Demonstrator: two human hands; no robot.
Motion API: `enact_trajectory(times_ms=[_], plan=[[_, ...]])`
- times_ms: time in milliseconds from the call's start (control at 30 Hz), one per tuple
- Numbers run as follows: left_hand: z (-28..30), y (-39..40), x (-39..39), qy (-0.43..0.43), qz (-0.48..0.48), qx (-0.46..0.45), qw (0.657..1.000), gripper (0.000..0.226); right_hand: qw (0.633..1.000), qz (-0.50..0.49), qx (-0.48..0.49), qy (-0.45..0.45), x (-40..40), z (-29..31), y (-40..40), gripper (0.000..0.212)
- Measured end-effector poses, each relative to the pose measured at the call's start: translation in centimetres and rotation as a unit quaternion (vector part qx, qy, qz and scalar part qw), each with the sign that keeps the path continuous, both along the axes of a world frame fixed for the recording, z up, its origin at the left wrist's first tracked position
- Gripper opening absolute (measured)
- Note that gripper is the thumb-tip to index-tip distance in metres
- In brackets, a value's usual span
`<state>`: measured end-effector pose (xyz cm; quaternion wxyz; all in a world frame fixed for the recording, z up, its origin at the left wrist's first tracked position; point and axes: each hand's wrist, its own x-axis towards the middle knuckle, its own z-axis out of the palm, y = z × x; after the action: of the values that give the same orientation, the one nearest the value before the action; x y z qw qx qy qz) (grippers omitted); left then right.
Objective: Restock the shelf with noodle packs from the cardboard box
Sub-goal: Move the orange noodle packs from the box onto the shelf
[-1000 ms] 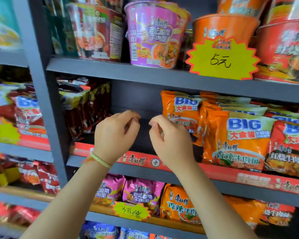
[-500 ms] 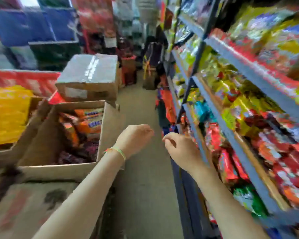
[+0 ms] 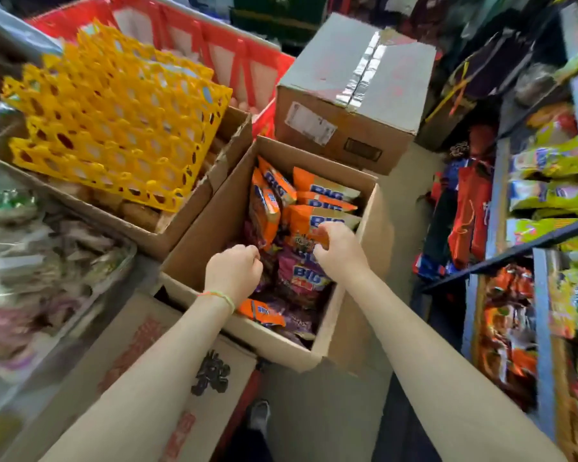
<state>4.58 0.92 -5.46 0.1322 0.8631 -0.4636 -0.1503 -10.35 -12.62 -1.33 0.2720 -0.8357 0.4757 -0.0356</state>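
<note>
An open cardboard box stands on the floor in front of me, holding several orange noodle packs and purple noodle packs. My left hand hovers inside the box over the purple packs, fingers loosely curled and holding nothing. My right hand is over the middle of the box, its curled fingertips on the top of an orange pack; whether it grips the pack is unclear. The shelf with snack bags runs along the right edge.
A sealed, taped carton sits behind the open box. Yellow egg trays lie in a carton at left, with a red crate behind. A printed carton is under my left arm. Bagged goods lie far left.
I have turned from the shelf down to the cardboard box. Both hands, empty at the shelf gap before, have swung left and dropped into the box.
</note>
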Motion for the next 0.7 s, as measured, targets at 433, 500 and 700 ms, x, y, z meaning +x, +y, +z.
enact_trajectory(times_ms=[433, 500, 700], plan=[[-3.1, -1.8, 2.6, 0.171, 0.067, 0.019, 0.983, 0.024, 0.937, 0.054, -0.198, 0.283, 5.7, -7.8, -6.7, 0.051], [-3.3, -2.0, 3.1, 0.184, 0.066, 0.006, 0.981, 0.024, 0.939, 0.082, -0.214, 0.255, 5.8, -7.6, -6.2, 0.035], [-3.7, -2.6, 3.5, 0.252, 0.067, -0.009, 0.965, 0.035, 0.98, 0.116, -0.045, 0.156, 5.8, -5.3, -4.9, 0.008]])
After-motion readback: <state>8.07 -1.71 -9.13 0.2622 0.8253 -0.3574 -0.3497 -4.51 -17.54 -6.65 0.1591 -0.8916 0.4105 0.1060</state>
